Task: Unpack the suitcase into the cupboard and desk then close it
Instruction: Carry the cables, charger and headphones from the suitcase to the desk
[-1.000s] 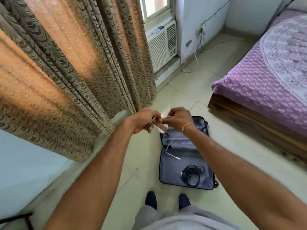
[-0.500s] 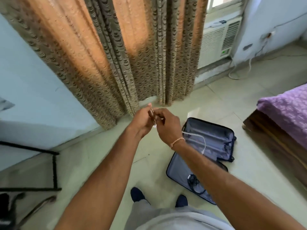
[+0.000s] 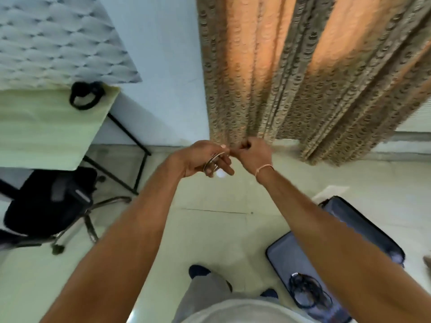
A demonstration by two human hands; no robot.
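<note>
While both hands wind the cord [image 3: 213, 162] | left hand [image 3: 205, 159] holds coil, right hand [image 3: 253, 155] pinches end | view turned from suitcase [image 3: 349, 248] to counter [image 3: 46, 127] | drop-off likely next

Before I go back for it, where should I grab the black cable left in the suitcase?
Pinch the black cable across its bundled loops, coming straight down from above: it lies coiled flat in the open suitcase, nothing over it. Both hands are busy now.
</note>
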